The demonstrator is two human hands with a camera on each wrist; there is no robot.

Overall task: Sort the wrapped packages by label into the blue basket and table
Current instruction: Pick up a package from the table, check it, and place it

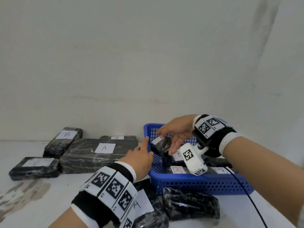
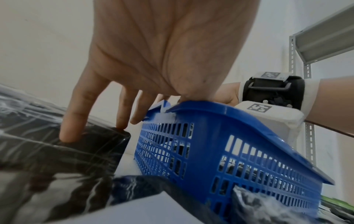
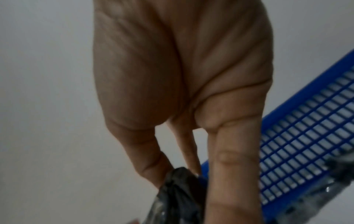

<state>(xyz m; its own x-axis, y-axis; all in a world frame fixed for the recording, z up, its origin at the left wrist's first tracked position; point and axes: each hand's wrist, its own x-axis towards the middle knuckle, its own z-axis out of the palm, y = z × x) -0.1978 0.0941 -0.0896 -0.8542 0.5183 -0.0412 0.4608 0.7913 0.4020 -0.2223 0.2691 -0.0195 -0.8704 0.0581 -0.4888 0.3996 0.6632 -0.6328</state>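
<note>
Packages labelled B point(image 1: 177, 170) lie in the blue basket point(image 1: 197, 183) on the tabletop point(image 1: 49, 203). Right hand point(image 1: 177, 132) pinches a small wrapped package point(image 1: 160, 144) above the basket; left hand point(image 1: 141, 155) reaches beside it, fingers relaxed, holding nothing. A-labelled packages point(image 1: 98, 150) rest left.

You can't read the label on the small package point(image 1: 160, 144); right hand point(image 1: 176, 134) hides it. The wrist view is blurred.

Pale wall point(image 1: 148, 55) behind; grey slotted metal shelving point(image 2: 325, 37) right.
</note>
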